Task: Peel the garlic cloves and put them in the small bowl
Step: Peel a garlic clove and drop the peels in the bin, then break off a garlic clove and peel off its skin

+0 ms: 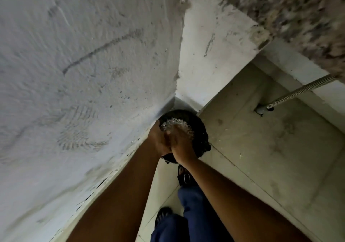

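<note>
Both my hands are held together over a black bin (199,128) that stands in the floor corner. My left hand (158,141) and my right hand (182,147) touch side by side, with their backs toward me. A blurred heap of white papery garlic skins (177,125) shows just past my fingers, above the bin's opening. My fingers curve down around the skins and their tips are hidden. No garlic cloves or small bowl are in view.
A rough white wall (84,73) fills the left. The speckled stone counter edge (298,14) overhangs at the top right, with a ribbed hose (298,90) running to the wall under it. My sandalled feet (185,176) and blue trousers stand on the pale tiled floor (270,157).
</note>
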